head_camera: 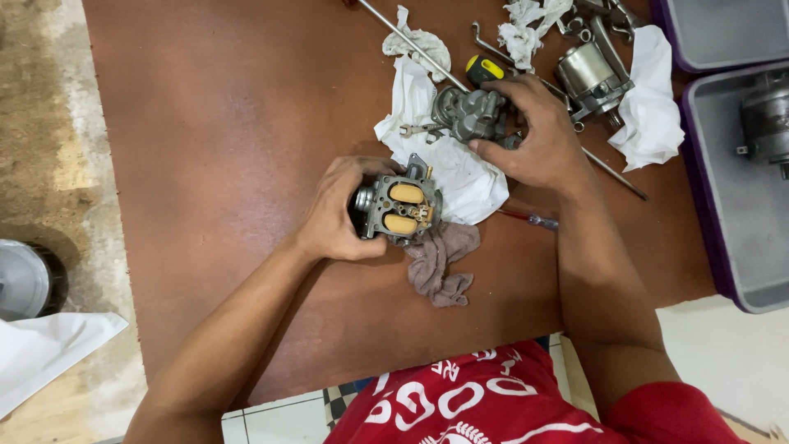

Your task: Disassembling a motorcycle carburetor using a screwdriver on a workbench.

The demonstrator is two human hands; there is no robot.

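Note:
My left hand [337, 215] grips a grey metal carburettor body [401, 205] with two orange floats facing up, held just above the brown table [205, 164]. My right hand [538, 131] reaches further back and closes its fingers on a second grey metal casting [472, 113] that lies on a crumpled white cloth [448, 168]. A small spanner [419, 130] rests on the same cloth beside that casting. A brownish rag [440, 265] lies under the carburettor body.
A long metal rod [411, 39] crosses the back of the table. A yellow-and-black screwdriver handle [483, 68], more white rags [649, 103], a cylindrical metal part [588, 72] and a red-handled tool [534, 219] lie around. Grey trays [727, 205] stand at the right.

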